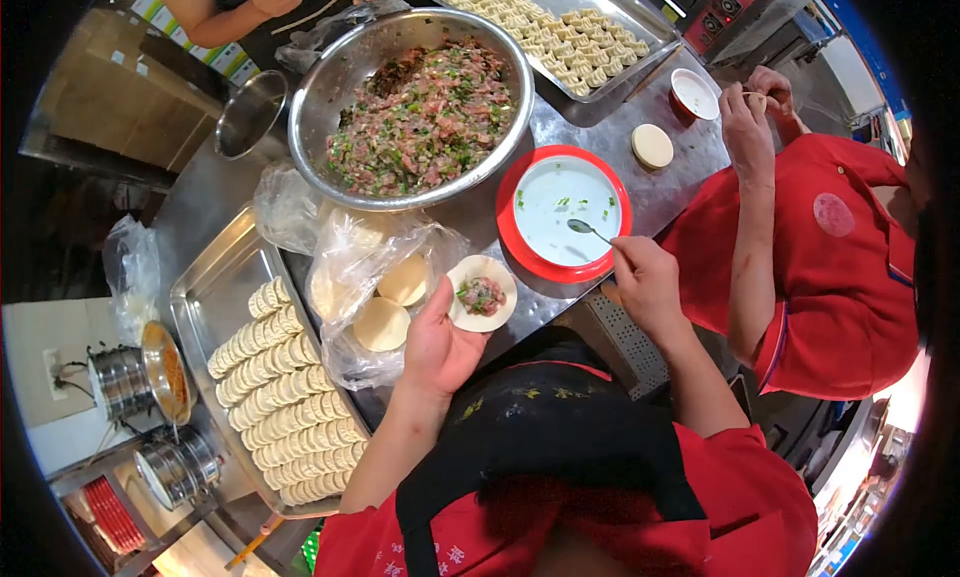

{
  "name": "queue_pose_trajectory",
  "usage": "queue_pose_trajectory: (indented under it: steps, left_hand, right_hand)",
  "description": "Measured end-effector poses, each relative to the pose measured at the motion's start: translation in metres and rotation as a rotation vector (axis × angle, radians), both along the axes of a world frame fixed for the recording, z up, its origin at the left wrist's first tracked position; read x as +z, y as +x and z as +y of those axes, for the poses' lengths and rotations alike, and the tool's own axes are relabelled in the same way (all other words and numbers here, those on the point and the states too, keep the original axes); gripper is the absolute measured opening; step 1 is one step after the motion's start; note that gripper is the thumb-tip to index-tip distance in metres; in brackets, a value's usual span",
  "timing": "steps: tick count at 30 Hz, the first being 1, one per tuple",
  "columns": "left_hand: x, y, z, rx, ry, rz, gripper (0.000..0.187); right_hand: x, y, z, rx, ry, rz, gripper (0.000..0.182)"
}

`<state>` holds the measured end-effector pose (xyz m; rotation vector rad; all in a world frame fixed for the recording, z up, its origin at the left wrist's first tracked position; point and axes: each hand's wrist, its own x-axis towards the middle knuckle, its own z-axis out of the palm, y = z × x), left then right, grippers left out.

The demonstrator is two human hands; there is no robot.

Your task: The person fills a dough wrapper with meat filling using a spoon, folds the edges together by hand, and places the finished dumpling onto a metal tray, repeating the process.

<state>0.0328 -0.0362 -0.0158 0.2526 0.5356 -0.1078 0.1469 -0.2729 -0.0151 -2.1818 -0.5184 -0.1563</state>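
Note:
My left hand [440,345] holds a round dumpling wrapper [497,317] with a mound of meat filling [481,296] at its middle. Between the fingers of my right hand [648,285] is a metal spoon [590,230], its bowl over the pale liquid of a red-rimmed bowl [512,239]. Green bits float in that liquid. Beyond it, a large steel bowl [302,137] holds pink minced meat [425,122] mixed with chopped greens. Near my left hand, loose round wrappers [381,324] lie in and beside a clear plastic bag [345,242].
Left of the bag, a metal tray [190,297] holds rows of folded dumplings [290,407]; another dumpling tray [655,59] is at the back. A stack of wrappers [652,146] and a small bowl [694,94] stand right. Co-workers' hands [752,117] are at right and top left.

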Motion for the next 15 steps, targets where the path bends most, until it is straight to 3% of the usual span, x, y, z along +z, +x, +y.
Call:
queue_pose_trajectory:
  steps: [2, 7, 9, 10, 12, 15]
  left_hand:
    - [0.001, 0.001, -0.001, 0.006, -0.003, -0.009, 0.049]
    - [0.009, -0.003, -0.001, 0.025, 0.002, -0.103, 0.047]
    - [0.013, -0.006, 0.0, 0.02, -0.005, -0.134, 0.05]
    - [0.014, -0.008, 0.0, 0.027, 0.003, -0.138, 0.05]
    - [0.017, -0.012, 0.002, 0.014, 0.016, -0.175, 0.057]
    - [0.026, -0.018, 0.004, -0.015, 0.055, -0.132, 0.063]
  right_hand:
    - [0.001, -0.002, 0.002, 0.057, -0.439, -0.119, 0.007]
    - [0.014, -0.006, 0.003, 0.186, -0.601, -0.092, 0.007]
    - [0.036, -0.009, 0.012, 0.142, -0.249, -0.081, 0.011]
    - [0.048, -0.012, 0.019, 0.148, -0.241, -0.087, 0.011]
    - [0.072, -0.019, 0.037, 0.242, 0.06, 0.186, 0.015]
    - [0.082, -0.029, 0.067, 0.392, 0.131, 0.32, 0.014]
